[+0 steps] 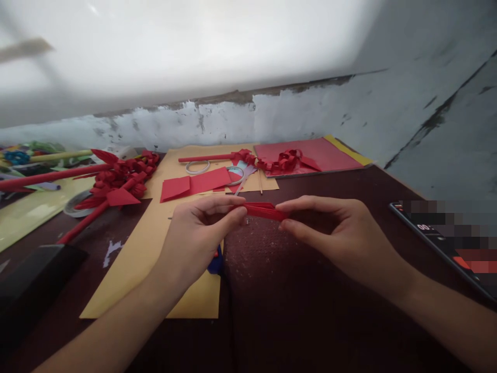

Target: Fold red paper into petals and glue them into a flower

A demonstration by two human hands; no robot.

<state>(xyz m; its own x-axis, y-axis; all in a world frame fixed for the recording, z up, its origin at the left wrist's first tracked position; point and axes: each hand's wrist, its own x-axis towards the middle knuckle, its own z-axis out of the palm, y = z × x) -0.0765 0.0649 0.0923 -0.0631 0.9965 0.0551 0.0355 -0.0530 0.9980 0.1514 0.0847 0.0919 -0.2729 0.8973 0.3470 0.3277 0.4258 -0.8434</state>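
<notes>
Between my two hands is a small stack of folded red paper [264, 210], held above the dark table. My left hand [198, 228] pinches its left end between thumb and fingers. The right end is pinched by my right hand [337, 228] in the same way. Just beyond my left hand lies a folded red paper piece [194, 184] on tan paper [194, 305]. A blue and red object [215, 263], mostly hidden by my left hand, sits on the tan paper's edge.
Red paper flowers on stems [120, 181] lie at the left. Another red paper flower spray [267, 161] rests at the back, near tape rolls [198, 167] and a red plastic-covered pack [310, 153]. A phone [438, 243] is at the right. A wall [295, 114] stands behind.
</notes>
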